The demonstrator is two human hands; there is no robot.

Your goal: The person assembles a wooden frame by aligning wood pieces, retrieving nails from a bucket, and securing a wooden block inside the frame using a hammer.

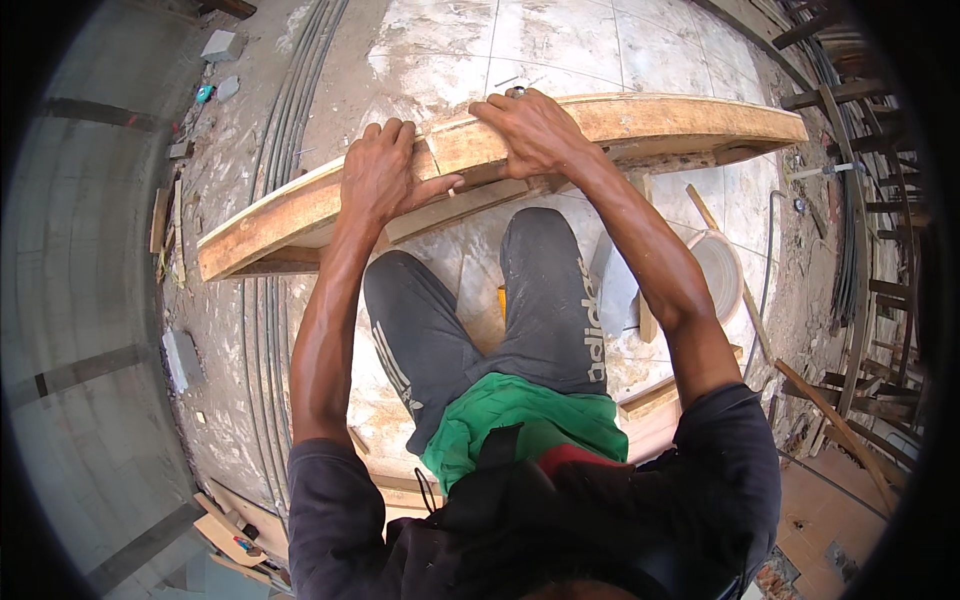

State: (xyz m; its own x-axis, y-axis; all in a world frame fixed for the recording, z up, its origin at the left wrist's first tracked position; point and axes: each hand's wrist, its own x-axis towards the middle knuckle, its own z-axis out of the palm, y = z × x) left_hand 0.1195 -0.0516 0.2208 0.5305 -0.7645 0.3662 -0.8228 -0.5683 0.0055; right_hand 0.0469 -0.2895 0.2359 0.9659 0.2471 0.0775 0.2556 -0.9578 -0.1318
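A long wooden frame (pixel 660 115) stands on edge in front of me, crossing the view from left to right beyond my knees. A thin pale sheet lines its far side. My left hand (pixel 376 180) grips its upper edge left of the middle, fingers over the top and thumb on the near side. Farther right, my right hand (pixel 535 132) is closed over the same edge, with a ring-like dark item on one finger. The far sides of both grips are hidden. A crosspiece (pixel 455 208) shows under the edge between my hands.
Long thin rods (pixel 262 400) run along the floor at left, near pale blocks (pixel 182 360). At right are a round basin (pixel 717 272), a wooden stick (pixel 830 410) and stacked timber (pixel 890 290). Dusty tiles (pixel 560 40) lie beyond the frame. Something yellow (pixel 501 300) shows between my knees.
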